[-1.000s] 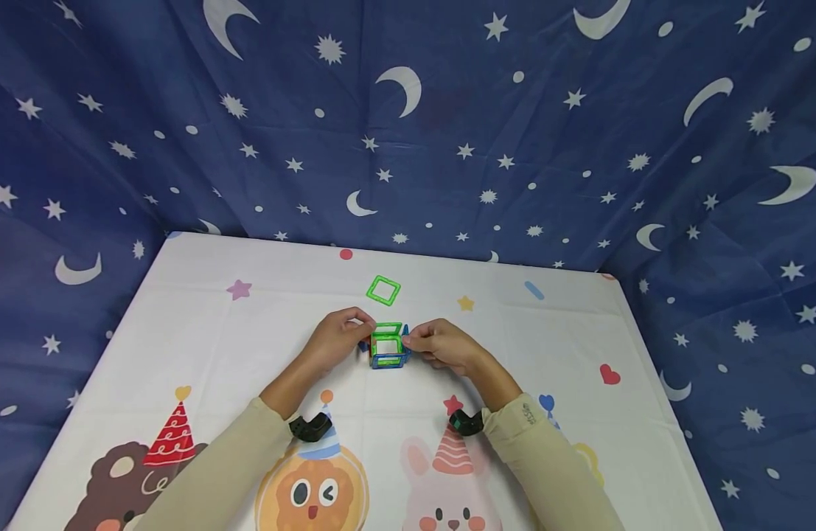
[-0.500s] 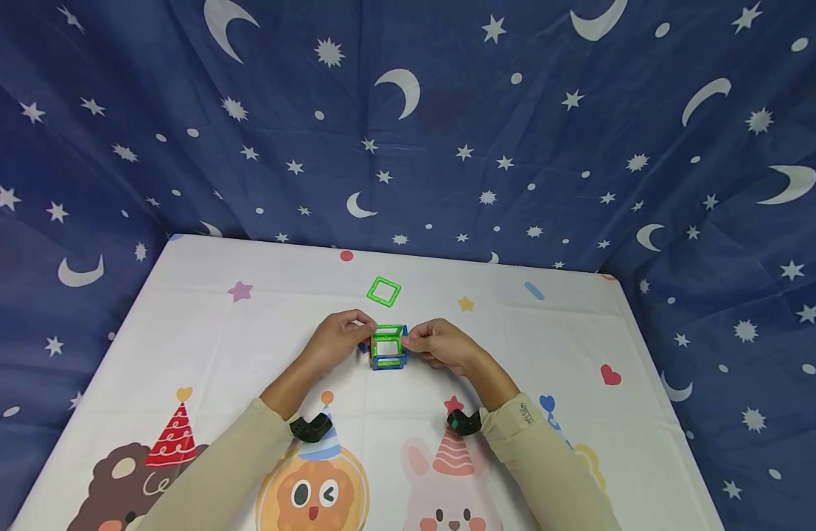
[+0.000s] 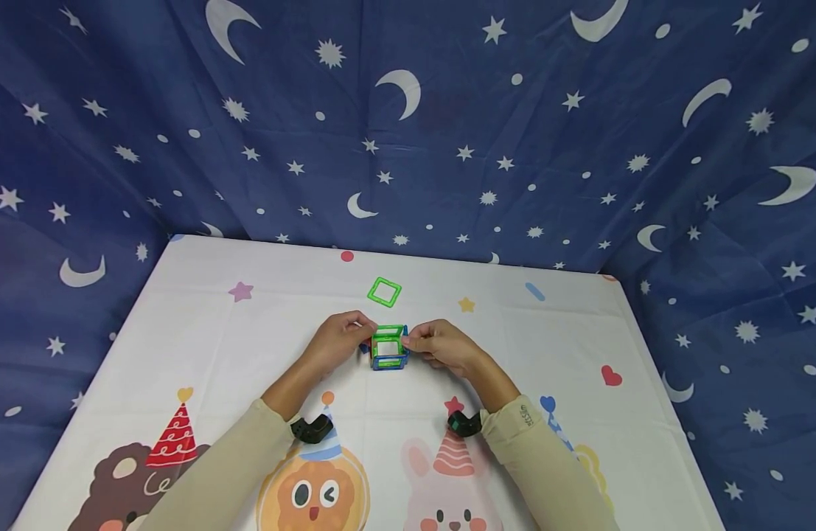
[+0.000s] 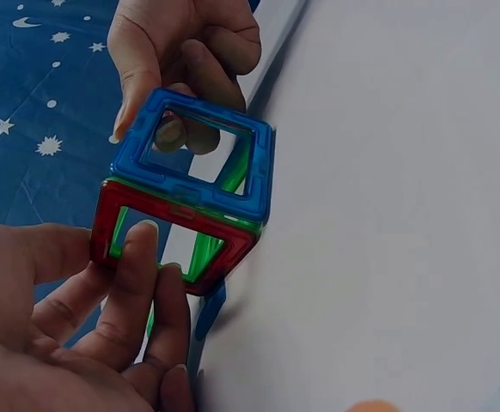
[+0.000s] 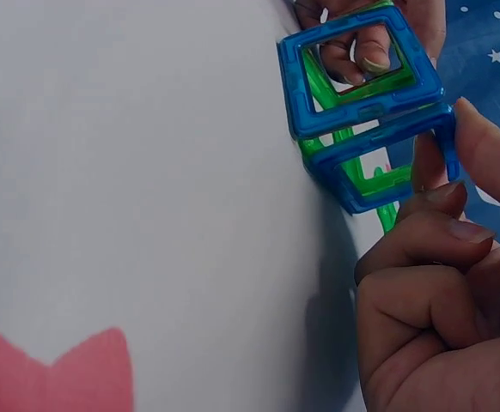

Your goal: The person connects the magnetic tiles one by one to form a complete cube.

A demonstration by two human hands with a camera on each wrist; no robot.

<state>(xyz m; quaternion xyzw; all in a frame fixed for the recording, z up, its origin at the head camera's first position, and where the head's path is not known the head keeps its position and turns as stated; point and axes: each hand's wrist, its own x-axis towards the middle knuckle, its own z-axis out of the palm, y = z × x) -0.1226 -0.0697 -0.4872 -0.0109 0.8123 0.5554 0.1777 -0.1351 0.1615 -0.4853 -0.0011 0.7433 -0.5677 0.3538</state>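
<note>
Between the hands, on the white tabletop, stands a box-like build of square magnetic tiles (image 3: 389, 366), with blue, red and green frames. My left hand (image 3: 337, 341) is at its left side; the left wrist view shows its fingertips against the red tile (image 4: 106, 215). A blue tile (image 4: 190, 190) forms the side facing me. On the right, my right hand (image 3: 443, 345) pinches another blue tile (image 5: 379, 133) between thumb and fingers. A green tile (image 3: 389, 336) shows at the back. Under the red tile pokes a small blue part (image 4: 211, 311), mostly hidden.
A loose green square tile (image 3: 374, 287) lies flat beyond the build. The white cloth (image 3: 301, 287) has printed stars, hearts and animal faces. Behind the table hangs a dark blue curtain (image 3: 441, 221) with moons and stars.
Both hands stay almost still at the sides of the tile build. The whole head view has shifted very slightly.
</note>
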